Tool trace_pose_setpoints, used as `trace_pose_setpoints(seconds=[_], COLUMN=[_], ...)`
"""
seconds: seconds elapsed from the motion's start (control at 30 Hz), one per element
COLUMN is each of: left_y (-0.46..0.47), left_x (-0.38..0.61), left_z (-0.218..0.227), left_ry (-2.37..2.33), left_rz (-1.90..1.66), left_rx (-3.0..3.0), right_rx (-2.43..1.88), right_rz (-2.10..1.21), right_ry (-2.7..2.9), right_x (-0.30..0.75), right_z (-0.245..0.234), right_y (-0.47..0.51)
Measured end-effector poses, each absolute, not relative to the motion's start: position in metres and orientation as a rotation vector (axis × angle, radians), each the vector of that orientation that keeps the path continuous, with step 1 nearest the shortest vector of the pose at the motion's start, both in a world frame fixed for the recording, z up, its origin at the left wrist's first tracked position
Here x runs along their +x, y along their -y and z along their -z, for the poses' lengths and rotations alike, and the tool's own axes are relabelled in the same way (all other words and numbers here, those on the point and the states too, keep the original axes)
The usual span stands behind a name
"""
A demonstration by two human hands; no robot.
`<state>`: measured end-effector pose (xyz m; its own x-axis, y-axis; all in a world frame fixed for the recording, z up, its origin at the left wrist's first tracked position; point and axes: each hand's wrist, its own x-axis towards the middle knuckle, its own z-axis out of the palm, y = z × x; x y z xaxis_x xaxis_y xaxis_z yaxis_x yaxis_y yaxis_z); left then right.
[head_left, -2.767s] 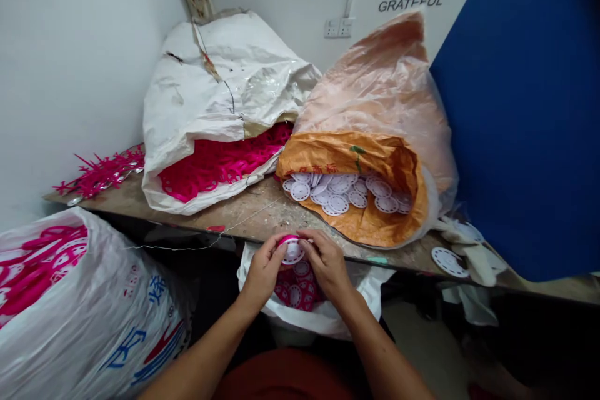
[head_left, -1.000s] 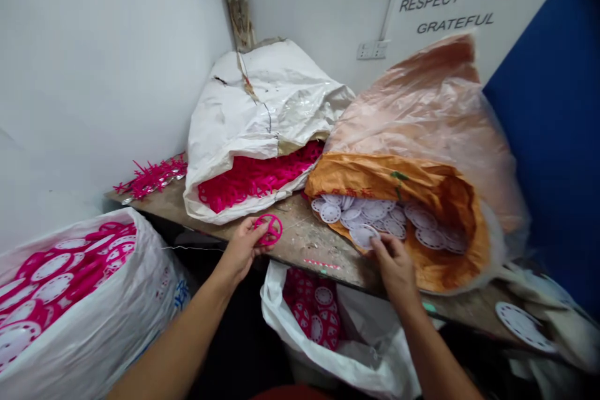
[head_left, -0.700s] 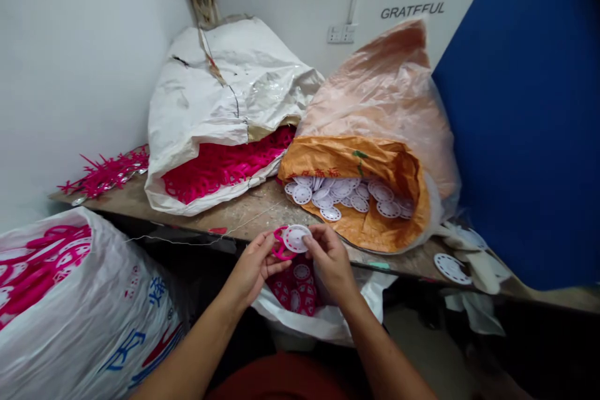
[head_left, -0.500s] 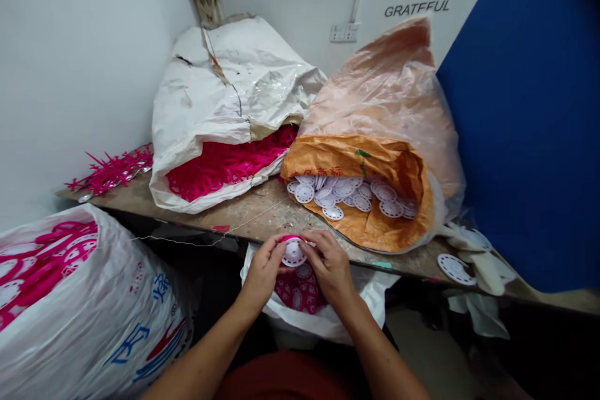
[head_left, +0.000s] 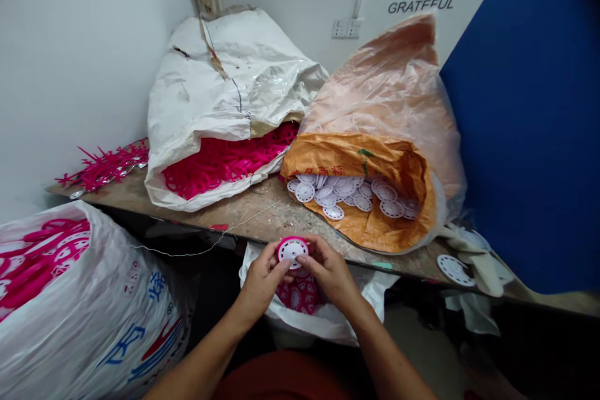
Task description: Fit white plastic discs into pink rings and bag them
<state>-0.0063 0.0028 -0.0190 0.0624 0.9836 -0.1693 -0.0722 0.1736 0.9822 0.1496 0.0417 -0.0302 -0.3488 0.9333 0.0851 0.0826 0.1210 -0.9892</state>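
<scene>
Both my hands meet at the table's front edge around one small wheel [head_left: 292, 249]: a white perforated disc set inside a pink ring. My left hand [head_left: 264, 277] pinches its left side, fingers curled. My right hand [head_left: 329, 273] presses thumb and fingers on its right side. Directly below them hangs a white bag [head_left: 328, 320] holding several finished pink-and-white wheels. The white sack [head_left: 220, 94] of pink rings lies behind on the left, the orange sack [head_left: 375, 156] of white discs on the right.
A worn wooden table [head_left: 253, 212] spans the corner. A large white sack [head_left: 70, 306] full of pink-and-white wheels stands at my lower left. Pink sprue scraps [head_left: 105, 165] lie far left. A loose white disc [head_left: 452, 269] and cloth rest at right, beside a blue panel [head_left: 534, 119].
One second ago my left hand held a pink ring and my right reached into the orange sack for a disc. They came together, the disc now seated in the ring.
</scene>
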Motion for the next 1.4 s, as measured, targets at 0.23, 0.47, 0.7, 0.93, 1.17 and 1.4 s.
trace_pose_setpoints(seconds=[0.23,0.47,0.7,0.93,1.17,1.4], left_y=[-0.007,-0.057,-0.120,-0.117,-0.075,-0.026], left_x=[-0.017,-0.125,-0.246,-0.248,-0.161,-0.018], left_z=[0.027,-0.015,-0.037,-0.036,-0.023,0.001], left_ry=[-1.237,-1.835,-2.203,-2.192,-2.080,-1.079], left_rz=[-1.022,-1.100,-0.667,-0.740,-1.128,-1.233], left_rx=[1.176,1.947,2.130,2.047,1.670,0.713], right_rx=[-1.142,-1.500,-1.574,-1.620,-1.287,-1.027], right_rz=[-1.050,-0.114,-0.079,-0.323,-0.762,-0.940], right_ry=[1.917,1.944,1.986,1.682,1.360,1.578], right_x=[0.159,0.219,0.228,0.227,0.188,0.139], right_z=[0.021,0.058,0.071,0.060,0.034,0.012], right_y=[-0.056,-0.139,-0.149,-0.142,-0.108,-0.056])
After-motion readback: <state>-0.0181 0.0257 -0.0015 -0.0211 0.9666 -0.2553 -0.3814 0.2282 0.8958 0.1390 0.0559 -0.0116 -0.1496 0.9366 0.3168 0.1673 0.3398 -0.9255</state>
